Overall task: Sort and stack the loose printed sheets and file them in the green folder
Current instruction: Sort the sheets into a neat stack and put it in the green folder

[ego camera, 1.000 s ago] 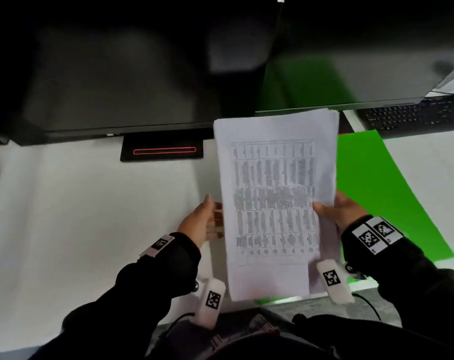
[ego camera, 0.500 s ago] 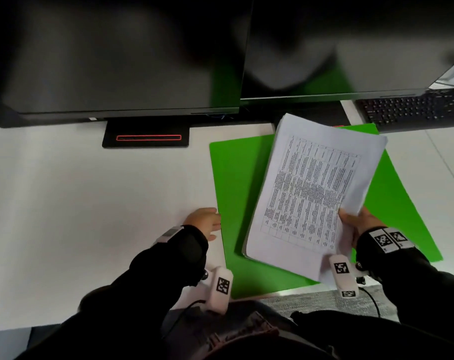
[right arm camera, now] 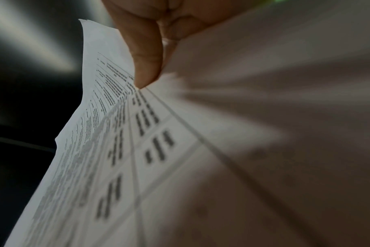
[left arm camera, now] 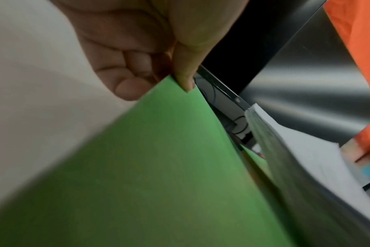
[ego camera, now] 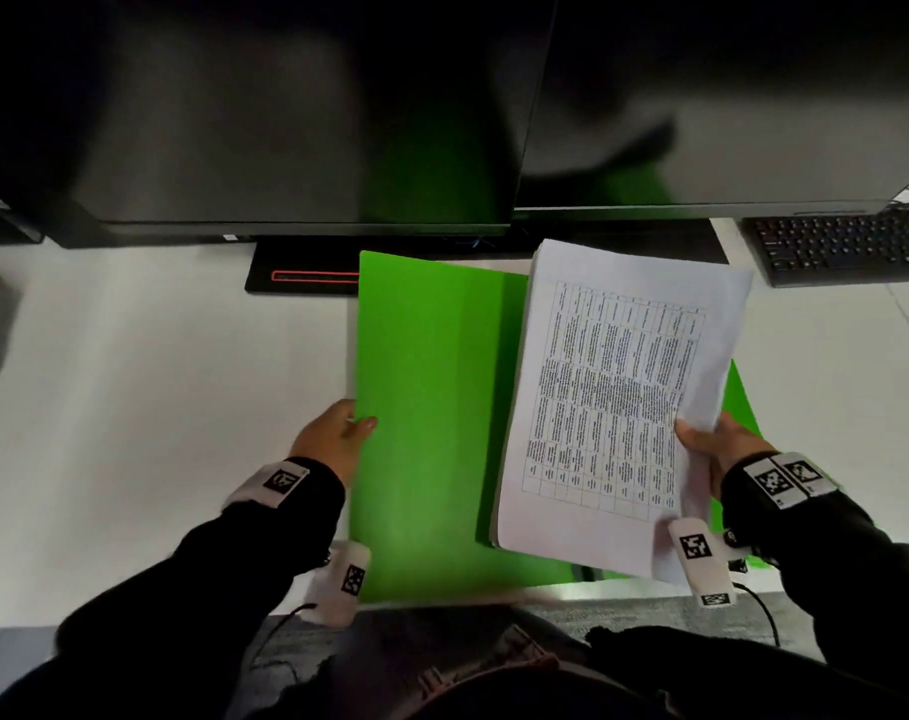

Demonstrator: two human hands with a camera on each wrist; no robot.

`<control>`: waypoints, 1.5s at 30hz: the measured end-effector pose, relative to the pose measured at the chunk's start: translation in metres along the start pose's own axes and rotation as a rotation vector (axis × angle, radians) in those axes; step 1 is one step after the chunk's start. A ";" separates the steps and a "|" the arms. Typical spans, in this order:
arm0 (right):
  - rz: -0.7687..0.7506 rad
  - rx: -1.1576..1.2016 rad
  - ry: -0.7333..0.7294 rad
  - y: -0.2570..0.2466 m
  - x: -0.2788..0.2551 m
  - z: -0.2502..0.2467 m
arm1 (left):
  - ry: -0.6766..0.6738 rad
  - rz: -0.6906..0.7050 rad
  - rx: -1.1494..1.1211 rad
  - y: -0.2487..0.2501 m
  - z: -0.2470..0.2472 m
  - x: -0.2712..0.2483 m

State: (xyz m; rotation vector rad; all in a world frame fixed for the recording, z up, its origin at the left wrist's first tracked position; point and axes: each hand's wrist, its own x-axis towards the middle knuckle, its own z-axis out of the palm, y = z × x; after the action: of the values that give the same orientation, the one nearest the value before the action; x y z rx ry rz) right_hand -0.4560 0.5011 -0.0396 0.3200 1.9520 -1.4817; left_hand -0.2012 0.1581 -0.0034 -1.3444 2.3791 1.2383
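1. Since half a second ago, the front cover of the green folder (ego camera: 431, 407) has come up off the table: my left hand (ego camera: 332, 439), which then rested at the closed folder's left edge, now pinches that edge, and the stack of printed sheets (ego camera: 613, 397) has swung a little more upright over the right half.
2. The sheets are squared into one stack, top page a printed table, held in the air above the folder's right side and not yet inside it.
3. My right hand (ego camera: 712, 449) has its grip pinching the stack at its right edge, thumb on top; the right wrist view shows the thumb pressed on the page.
4. My left grip pinches the cover's edge between thumb and curled fingers, as the left wrist view shows.
5. I judge sorting and stacking done; the step in hand is opening the folder.
6. Next calls for swinging the cover fully left, then lowering the stack flat onto the inner back panel, edges square with the spine.
7. Outward: the white table (ego camera: 156, 381), two dark monitors (ego camera: 286, 122) behind, a black keyboard (ego camera: 847, 241) at far right.
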 end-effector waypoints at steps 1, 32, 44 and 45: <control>-0.009 -0.016 -0.021 -0.003 -0.002 0.003 | 0.034 0.000 0.023 -0.011 -0.014 0.001; -0.066 -0.699 -0.026 -0.050 -0.034 0.122 | -0.171 0.115 -0.469 -0.043 -0.157 -0.069; 0.003 -0.860 -0.089 -0.052 -0.036 0.137 | -0.247 0.300 -0.475 0.003 -0.137 -0.090; 0.009 -0.866 -0.093 -0.052 -0.036 0.138 | -0.253 0.304 -0.484 0.004 -0.136 -0.090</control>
State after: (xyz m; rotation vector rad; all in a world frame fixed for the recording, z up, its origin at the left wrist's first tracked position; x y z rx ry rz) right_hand -0.4093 0.3636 0.0027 -0.1252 2.2884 -0.5205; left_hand -0.1164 0.1206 0.1307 -0.8580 2.2425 2.0333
